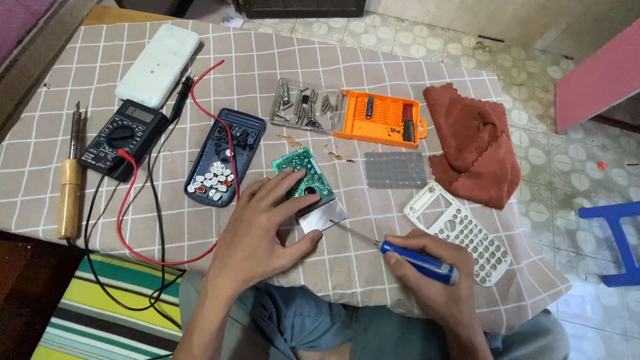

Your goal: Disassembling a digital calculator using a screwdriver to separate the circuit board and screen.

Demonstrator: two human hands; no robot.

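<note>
We're working on a checked tablecloth (373,220) spread over the table, with a rust-red cloth (477,150) at the far right, a white case (159,63) and a black meter (123,137) with red and black leads on the left. Nearer in, a dark blue back cover (223,157) holds loose keys, and a white keypad frame (463,230) lies by our right wrist. Our left hand (263,230) lies spread, fingers pressing the green circuit board (303,177) flat at the middle. Our right hand (427,267) is closed round a blue-handled screwdriver (417,260), tip just at the board's shiny display. It looks like board disassembly; the next move calls for seating the tip precisely.
</note>
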